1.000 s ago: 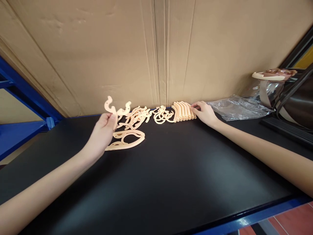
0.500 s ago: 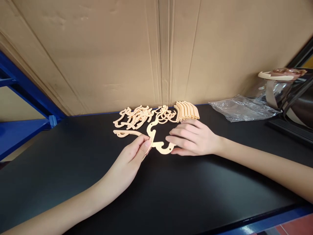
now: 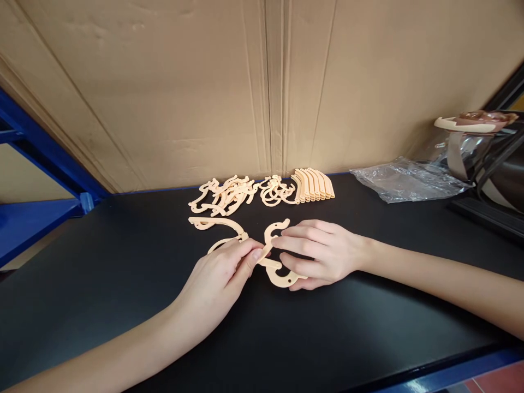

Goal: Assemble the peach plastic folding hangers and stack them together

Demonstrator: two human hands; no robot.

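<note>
Both hands meet over the middle of the black tabletop (image 3: 286,338) on one thin, pale wooden cut-out piece (image 3: 277,273) with curled ends. My left hand (image 3: 223,273) pinches its left edge between thumb and fingers. My right hand (image 3: 323,252) grips its right side, fingers curled over the top and thumb under the lower curl. A curved wooden arch piece (image 3: 213,222) lies flat just beyond my left hand. Farther back lie a loose heap of similar cut-outs (image 3: 229,195) and a neat row of stacked pieces (image 3: 314,184).
A cardboard wall (image 3: 262,87) closes off the back of the table. A crumpled clear plastic bag (image 3: 403,180) lies at the back right, beside dark equipment (image 3: 491,164). Blue metal frame (image 3: 36,213) runs along the left and the near table edge.
My left hand carried the curled piece from above the heap to the table's middle. My right hand left the stacked row and took hold of the same piece.
</note>
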